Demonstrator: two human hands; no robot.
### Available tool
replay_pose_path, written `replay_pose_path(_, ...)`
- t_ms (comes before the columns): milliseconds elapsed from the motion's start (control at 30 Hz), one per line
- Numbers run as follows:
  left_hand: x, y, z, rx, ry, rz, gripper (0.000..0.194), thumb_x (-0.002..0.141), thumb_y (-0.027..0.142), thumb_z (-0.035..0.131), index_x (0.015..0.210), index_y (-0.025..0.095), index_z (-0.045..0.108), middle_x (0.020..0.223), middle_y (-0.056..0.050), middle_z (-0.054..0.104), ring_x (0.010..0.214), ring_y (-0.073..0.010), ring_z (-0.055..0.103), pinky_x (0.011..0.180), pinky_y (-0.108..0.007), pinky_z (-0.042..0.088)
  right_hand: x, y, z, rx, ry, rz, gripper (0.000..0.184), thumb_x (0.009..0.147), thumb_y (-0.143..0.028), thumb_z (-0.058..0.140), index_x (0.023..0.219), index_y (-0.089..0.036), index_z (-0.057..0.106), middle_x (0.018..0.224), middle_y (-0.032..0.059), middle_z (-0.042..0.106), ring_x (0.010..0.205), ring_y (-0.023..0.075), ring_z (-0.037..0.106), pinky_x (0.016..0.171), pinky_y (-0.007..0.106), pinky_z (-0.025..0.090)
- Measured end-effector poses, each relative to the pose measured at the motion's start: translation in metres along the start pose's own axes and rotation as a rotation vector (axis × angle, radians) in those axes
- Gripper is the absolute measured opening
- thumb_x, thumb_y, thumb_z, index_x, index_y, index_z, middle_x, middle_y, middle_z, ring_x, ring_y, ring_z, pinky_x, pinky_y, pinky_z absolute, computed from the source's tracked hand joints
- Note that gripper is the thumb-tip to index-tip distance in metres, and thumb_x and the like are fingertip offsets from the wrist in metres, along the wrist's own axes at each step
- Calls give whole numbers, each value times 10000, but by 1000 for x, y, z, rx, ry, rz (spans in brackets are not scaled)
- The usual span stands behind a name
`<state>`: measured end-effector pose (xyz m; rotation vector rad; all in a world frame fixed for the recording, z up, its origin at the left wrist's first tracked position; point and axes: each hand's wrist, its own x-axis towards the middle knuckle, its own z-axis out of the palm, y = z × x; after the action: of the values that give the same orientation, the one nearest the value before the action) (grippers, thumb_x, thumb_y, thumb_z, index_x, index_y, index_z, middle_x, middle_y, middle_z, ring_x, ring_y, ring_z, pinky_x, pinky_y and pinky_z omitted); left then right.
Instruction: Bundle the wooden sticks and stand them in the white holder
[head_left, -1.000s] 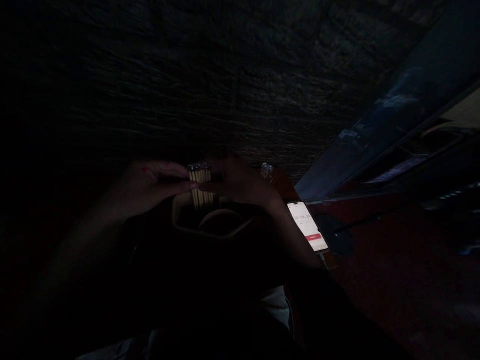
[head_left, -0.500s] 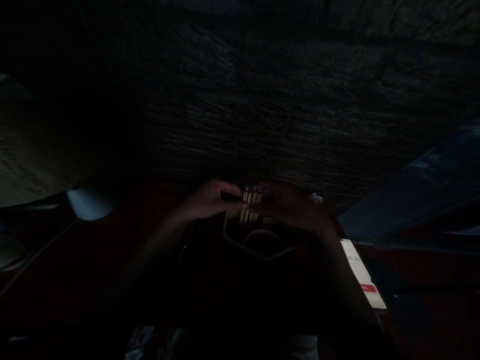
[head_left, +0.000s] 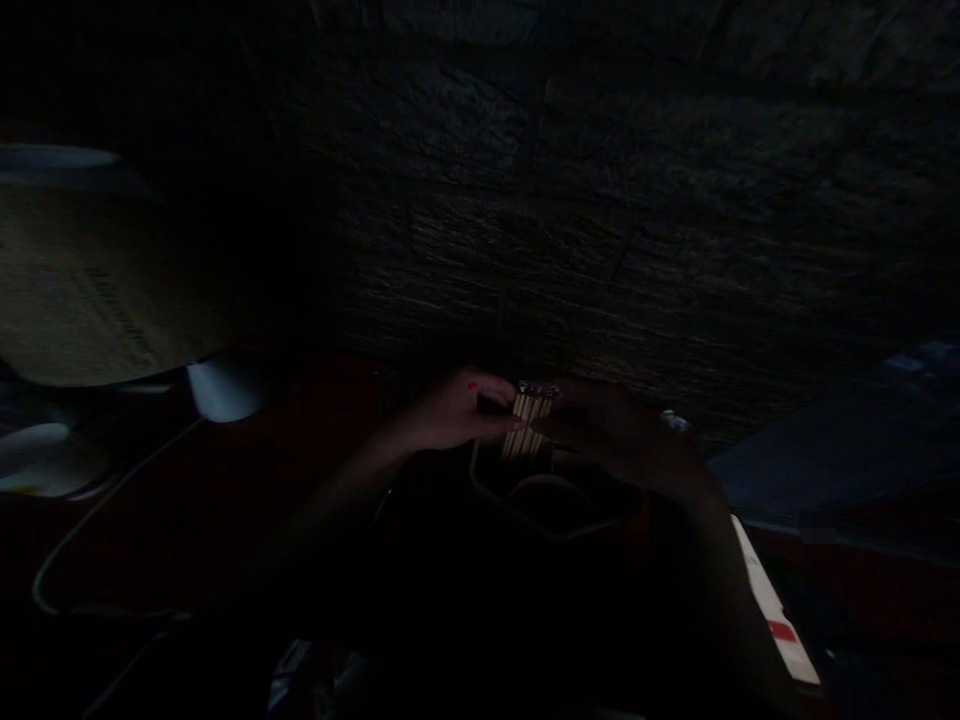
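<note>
A rough, stone-textured wall [head_left: 480, 210] fills the upper part of a very dark room. Below it, a reddish worktop [head_left: 300, 490] shows at left, mostly in shadow. A blue-grey panel [head_left: 840, 440] slants along the right side. At far left is a tan, rounded object [head_left: 97, 290] with blurred lettering. The left hand [head_left: 454, 410] and right hand [head_left: 619, 430] meet near the centre, fingers curled in close, holding a bundle of pale sticks [head_left: 527, 420] between them, thumbs on its near face. An angular open container [head_left: 562, 536] sits just below; whether the sticks touch it is unclear. A lit phone [head_left: 776, 615] lies partly behind the right forearm. A white cup-like object [head_left: 225, 390] stands left, well apart from the hands.
</note>
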<state>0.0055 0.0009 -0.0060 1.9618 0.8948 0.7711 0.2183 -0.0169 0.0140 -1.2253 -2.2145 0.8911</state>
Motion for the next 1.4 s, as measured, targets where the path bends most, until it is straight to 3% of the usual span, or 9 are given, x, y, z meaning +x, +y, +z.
replay_pose_path(200,-1,-4,1,-6,46,26,69,770,166,664,824,129,685,868,-51,749,822,-163,692,765,-279,523,-1,-4,0,-45,39,7,258,865,-305,598,1085,-188,666,980,68,730,870,231,683,724,325,516)
replay_pose_path(333,-2,-2,2,-4,69,20,63,759,162,672,812,132,688,870,-52,753,823,-170,696,757,-284,526,-1,-3,1,-20,58,-20,245,870,-304,593,1080,-213,680,1036,56,729,917,228,684,764,330,521)
replay_pose_path(667,0,-6,2,16,60,19,95,766,203,661,806,124,695,829,-59,749,790,-186,694,721,-297,522,3,-6,3,-43,42,1,225,862,-299,606,1045,-192,684,991,57,743,879,223,694,733,307,515)
replay_pose_path(900,-1,-3,1,3,33,20,75,764,195,678,796,129,694,843,-52,746,811,-178,690,756,-295,521,2,-3,3,42,14,5,304,859,-330,607,1133,-205,653,1073,62,722,939,231,681,733,304,523)
replay_pose_path(1133,-5,6,-7,25,6,-33,121,752,204,702,838,119,710,871,-51,756,839,-184,699,767,-281,536,2,-4,3,115,-2,-20,317,830,-293,642,1134,-205,632,1019,58,720,916,228,679,744,311,520)
replay_pose_path(1300,-7,7,-11,80,40,-35,149,776,222,685,886,128,716,928,-51,762,875,-180,705,819,-287,543,5,-2,8,253,3,-52,330,791,-299,683,1102,-213,616,987,39,713,893,221,671,721,311,518)
replay_pose_path(1400,-7,7,-10,79,59,-37,138,789,202,666,899,134,716,947,-53,762,878,-175,707,827,-283,545,8,3,11,201,45,-89,298,791,-277,680,1081,-223,636,1015,30,705,931,223,658,772,328,508)
